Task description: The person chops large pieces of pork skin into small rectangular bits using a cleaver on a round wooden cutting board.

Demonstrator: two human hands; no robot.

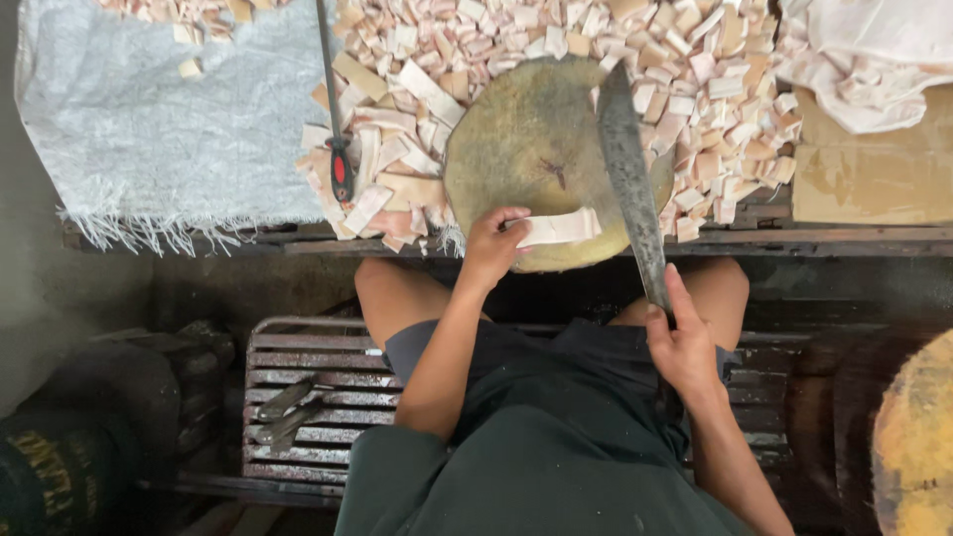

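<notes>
On the round block [526,149], left hand [491,243] pins a pale strip [561,228] flat at the near edge; right hand [683,342] grips the cleaver [627,174], blade resting just right of the strip.

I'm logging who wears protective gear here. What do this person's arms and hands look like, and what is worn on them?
Both arms are bare to the edge of the picture, with no sleeves showing. The left hand and right hand are bare too: no gloves, rings, watch or bands visible. The only clothing in view is dark green, over the lap.
</notes>
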